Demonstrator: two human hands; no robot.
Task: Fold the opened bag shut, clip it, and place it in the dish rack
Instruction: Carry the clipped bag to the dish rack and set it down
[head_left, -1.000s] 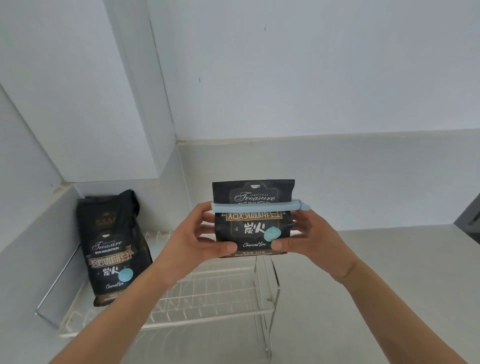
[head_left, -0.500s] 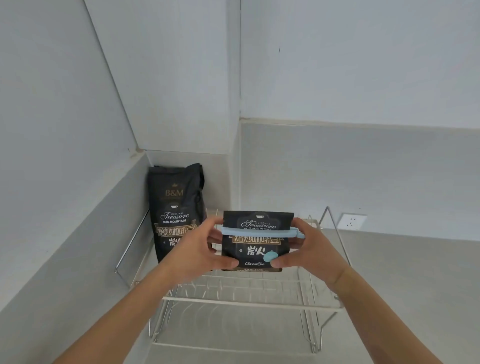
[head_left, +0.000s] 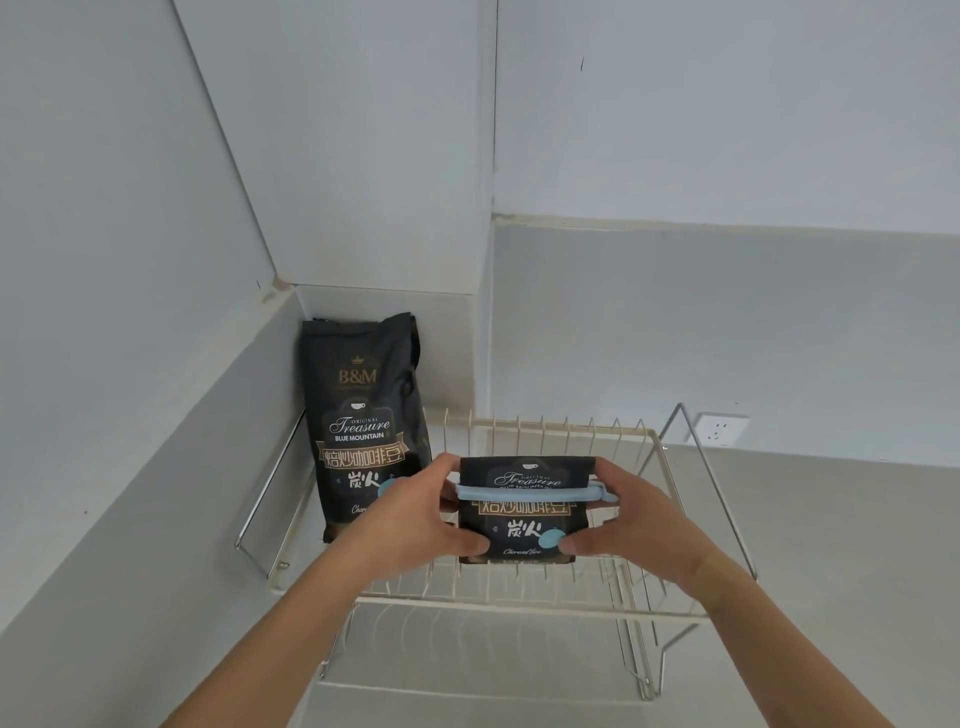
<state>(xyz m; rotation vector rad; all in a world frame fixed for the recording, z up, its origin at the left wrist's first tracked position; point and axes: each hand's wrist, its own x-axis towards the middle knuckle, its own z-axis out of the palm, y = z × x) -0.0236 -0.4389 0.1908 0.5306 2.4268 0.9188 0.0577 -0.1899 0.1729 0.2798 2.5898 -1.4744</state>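
Observation:
A black coffee bag (head_left: 524, 519), folded over at the top, carries a light blue clip (head_left: 530, 492) across its fold. My left hand (head_left: 410, 525) grips its left edge and my right hand (head_left: 631, 519) grips its right edge. The bag stands upright over the upper tier of the white wire dish rack (head_left: 519, 603); its bottom edge sits at the level of the rack's wires, and I cannot tell whether it touches them.
A taller black coffee bag (head_left: 363, 426) stands in the rack's left end, leaning into the wall corner. Walls close in at the left and behind. A wall socket (head_left: 719, 428) sits right of the rack, above the grey counter (head_left: 831, 545).
The clipped bag has gone down and forward from chest height over the rack's upper tier. My view has turned left, so the rack and the tall bag now lie nearer the middle.

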